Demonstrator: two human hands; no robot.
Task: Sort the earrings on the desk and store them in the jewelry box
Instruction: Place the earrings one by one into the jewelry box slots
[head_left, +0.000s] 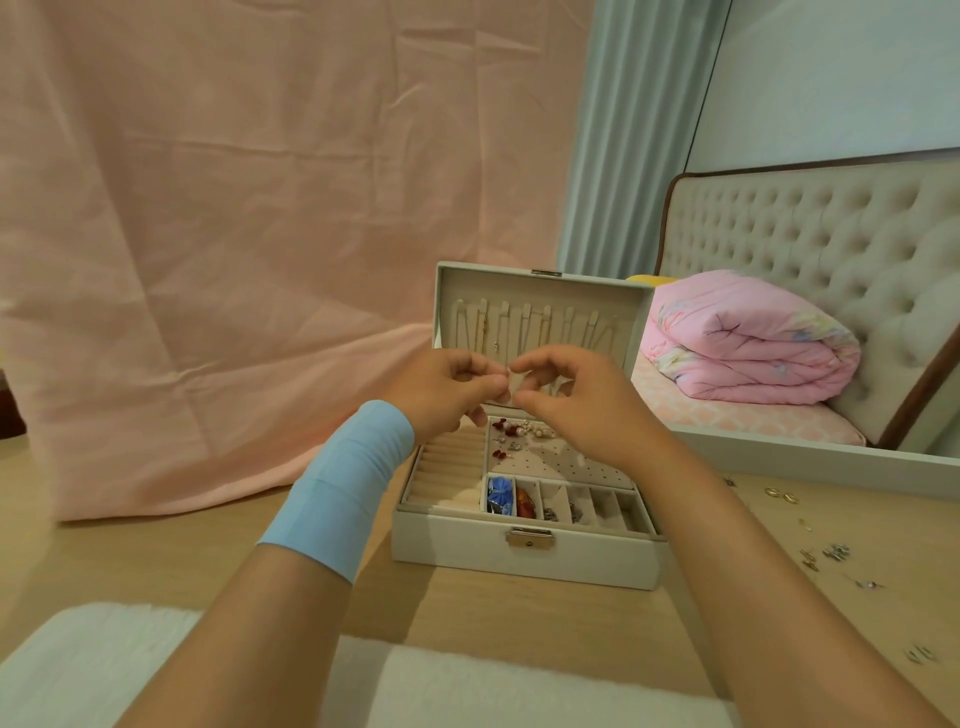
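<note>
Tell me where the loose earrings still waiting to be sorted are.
In the head view, the loose earrings lie scattered on the wooden desk, to the right of the open jewelry box, towards the picture's right edge.

Home bedroom: tufted headboard (810, 244), folded pink quilt (748, 343).

Lighting — soft, even, indoor; shadows faint. Quality — wide-angle bowing at edges; slight softness throughout; no glare.
</note>
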